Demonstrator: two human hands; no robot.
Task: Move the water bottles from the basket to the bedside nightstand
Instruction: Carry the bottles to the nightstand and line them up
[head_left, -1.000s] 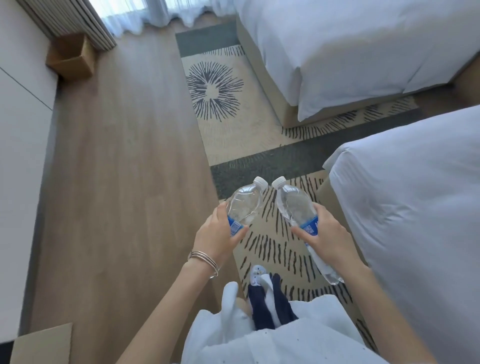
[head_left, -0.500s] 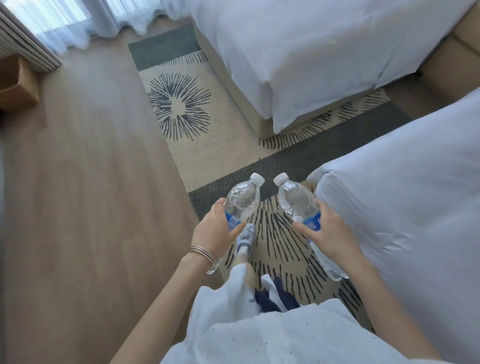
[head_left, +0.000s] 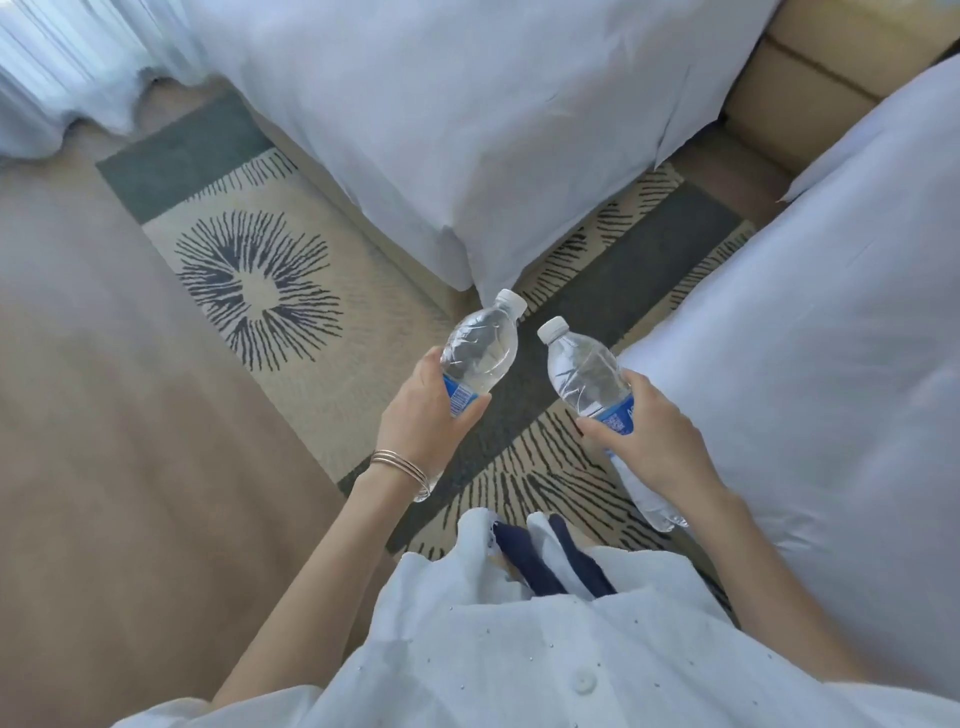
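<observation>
Two clear plastic water bottles with white caps and blue labels are carried in front of me. My left hand (head_left: 423, 421), with thin bracelets at the wrist, grips the left bottle (head_left: 480, 348) around its label. My right hand (head_left: 652, 441) grips the right bottle (head_left: 584, 371) at its label, with the bottle's base sticking out below my wrist. Both caps point away from me and the bottles do not touch. A tan piece of furniture (head_left: 779, 93) stands between the two beds at the top right; I cannot tell if it is the nightstand. No basket is in view.
A white-covered bed (head_left: 467, 119) fills the top middle and a second bed (head_left: 831, 364) the right side. A patterned rug (head_left: 260, 291) with a dark band runs between them. Wooden floor (head_left: 104, 467) lies to the left, and sheer curtains (head_left: 62, 62) hang at the top left.
The view has swung right and forward toward the gap between the beds. The cardboard box at the left has left the view. Both hands keep holding their bottles, now slightly farther apart.
</observation>
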